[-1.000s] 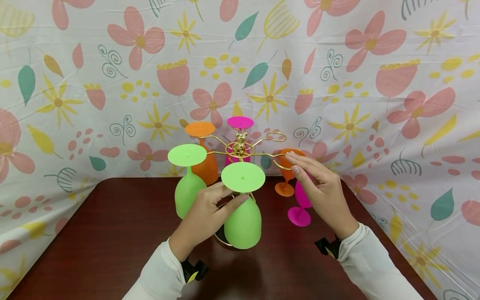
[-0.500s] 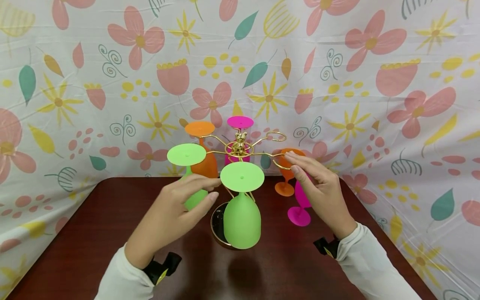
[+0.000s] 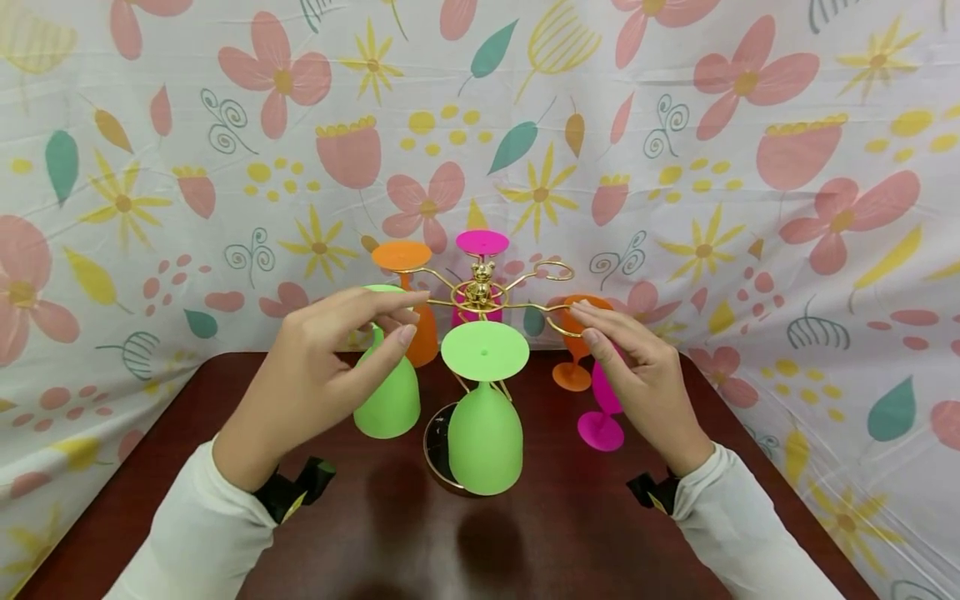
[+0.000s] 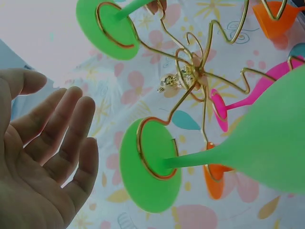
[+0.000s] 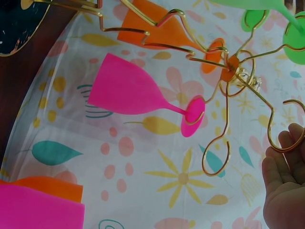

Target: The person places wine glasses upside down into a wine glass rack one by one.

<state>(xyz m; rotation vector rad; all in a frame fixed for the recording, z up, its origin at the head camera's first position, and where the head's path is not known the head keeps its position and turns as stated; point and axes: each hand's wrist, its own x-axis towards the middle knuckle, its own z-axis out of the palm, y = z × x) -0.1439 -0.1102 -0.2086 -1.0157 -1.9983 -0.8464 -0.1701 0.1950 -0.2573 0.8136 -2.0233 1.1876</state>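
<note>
A gold wire goblet rack [image 3: 480, 296] with a small bear on top stands mid-table. Upside-down goblets hang by their feet from its hooks: a front green goblet [image 3: 485, 437], a left green goblet [image 3: 386, 400], an orange goblet [image 3: 402, 255] and a magenta goblet [image 3: 482, 242]. My left hand [image 3: 322, 367] is beside the left green goblet, partly covering it; the left wrist view shows its fingers spread and holding nothing. My right hand [image 3: 645, 375] touches a bare hook [image 5: 271, 131] with nearly straight fingers. Another bare hook [image 5: 217, 160] lies nearby.
Behind the right hand, an upright orange goblet [image 3: 572, 377] and a magenta goblet [image 3: 602, 431] stand on the dark wooden table [image 3: 570, 533]. The rack's round black base [image 3: 437, 450] sits below the front green goblet. A flowered cloth [image 3: 450, 125] hangs behind.
My left hand has let go of the front green goblet and drawn back to the left. That goblet stays hanging. My right hand has kept its place at the bare hook.
</note>
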